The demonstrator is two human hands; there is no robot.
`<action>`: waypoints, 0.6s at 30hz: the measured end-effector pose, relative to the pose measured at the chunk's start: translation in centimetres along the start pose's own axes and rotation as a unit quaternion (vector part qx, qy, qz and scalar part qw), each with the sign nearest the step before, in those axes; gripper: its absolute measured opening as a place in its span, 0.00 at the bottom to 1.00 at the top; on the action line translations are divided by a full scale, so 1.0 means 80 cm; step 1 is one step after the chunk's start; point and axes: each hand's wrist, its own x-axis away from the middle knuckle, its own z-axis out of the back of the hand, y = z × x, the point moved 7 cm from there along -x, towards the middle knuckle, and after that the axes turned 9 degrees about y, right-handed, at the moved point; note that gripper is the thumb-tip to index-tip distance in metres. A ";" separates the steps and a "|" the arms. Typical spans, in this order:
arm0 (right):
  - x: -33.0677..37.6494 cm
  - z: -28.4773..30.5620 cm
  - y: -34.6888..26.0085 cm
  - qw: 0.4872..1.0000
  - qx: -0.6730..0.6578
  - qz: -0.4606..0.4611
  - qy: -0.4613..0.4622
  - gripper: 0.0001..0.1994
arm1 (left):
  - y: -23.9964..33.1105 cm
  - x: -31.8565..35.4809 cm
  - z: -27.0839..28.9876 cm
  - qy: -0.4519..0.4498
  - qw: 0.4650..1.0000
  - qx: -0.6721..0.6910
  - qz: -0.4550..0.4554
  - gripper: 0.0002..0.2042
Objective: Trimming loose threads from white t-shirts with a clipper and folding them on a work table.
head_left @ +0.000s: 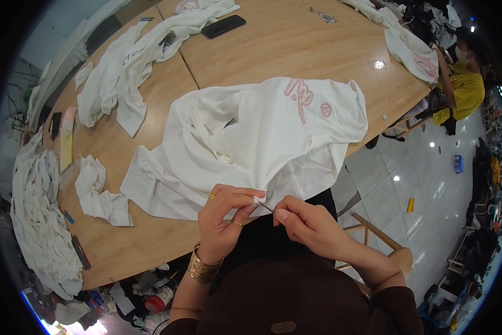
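Observation:
A white garment [245, 128] with pink lettering at its far right lies spread and creased on the table in front of me. My left hand [224, 215], with rings and gold bangles at the wrist, is closed in a pinch on a small gathered bit of the garment's near edge. Close by on the right, my right hand [309, 223] is closed around a thin dark metal tool [266, 207]. The tool's tip meets the pinched cloth; its handle is hidden in my fingers, so its exact kind does not show.
The wooden table [273, 42] bears more white garments [120, 67], a black phone [223, 26] and a crumpled white cloth piece [100, 192]. Piled white cloth [36, 218] hangs over its left edge. A masked person in yellow [466, 92] sits at the far right. Beside me stands a wooden stool [385, 237].

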 end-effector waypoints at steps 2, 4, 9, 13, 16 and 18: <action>0.000 0.003 -0.005 0.997 0.029 0.060 0.030 0.12 | 0.003 -0.001 0.000 0.000 1.000 -0.009 -0.011 0.05; 0.002 0.004 -0.010 0.996 0.053 0.066 0.037 0.11 | 0.009 -0.001 0.001 0.004 0.998 -0.047 -0.045 0.05; 0.003 0.004 -0.013 0.988 0.094 0.102 0.067 0.11 | 0.015 -0.001 0.000 0.007 0.992 -0.095 -0.077 0.05; 0.004 0.003 -0.014 0.982 0.112 0.125 0.090 0.11 | 0.013 -0.002 0.000 0.013 0.995 -0.072 -0.066 0.05; 0.003 0.003 -0.014 0.984 0.103 0.115 0.084 0.11 | 0.010 -0.002 0.000 0.009 0.997 -0.049 -0.056 0.05; 0.002 0.002 -0.011 0.987 0.099 0.101 0.078 0.11 | 0.009 -0.002 0.000 0.005 0.998 -0.036 -0.048 0.05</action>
